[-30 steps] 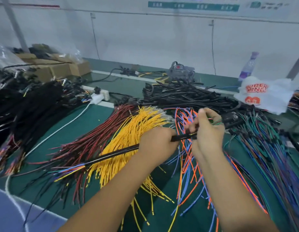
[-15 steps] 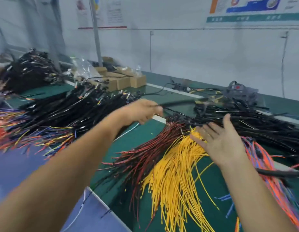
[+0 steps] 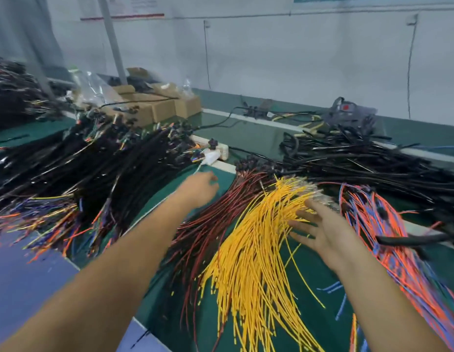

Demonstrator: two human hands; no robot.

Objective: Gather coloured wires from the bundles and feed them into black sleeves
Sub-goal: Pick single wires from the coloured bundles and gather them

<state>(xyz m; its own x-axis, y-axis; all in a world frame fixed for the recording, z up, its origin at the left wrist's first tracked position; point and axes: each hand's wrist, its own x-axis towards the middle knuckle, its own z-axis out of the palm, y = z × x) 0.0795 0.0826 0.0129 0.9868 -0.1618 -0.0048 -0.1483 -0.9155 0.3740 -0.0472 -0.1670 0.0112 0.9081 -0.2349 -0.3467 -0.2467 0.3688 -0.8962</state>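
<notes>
My left hand point(image 3: 199, 188) reaches out over the green mat between the pile of sleeved harnesses point(image 3: 89, 168) and the dark red wire bundle point(image 3: 221, 214); its fingers look relaxed and hold nothing. My right hand point(image 3: 320, 227) hovers with fingers spread over the top of the yellow wire bundle point(image 3: 248, 255), touching or just above it. An orange and blue wire bundle point(image 3: 378, 229) lies to its right. Empty black sleeves point(image 3: 360, 158) are heaped at the back right.
Cardboard boxes point(image 3: 160, 105) and plastic bags stand at the back left. A white power strip with plugs point(image 3: 215, 151) lies behind my left hand. A grey tool point(image 3: 347, 110) sits by the wall. A blue surface point(image 3: 17, 280) borders the mat at the front left.
My left hand has let go of the sleeved harness it carried to the left pile and now hangs lower, empty. My right hand has moved onto the yellow wires. The view has swung left.
</notes>
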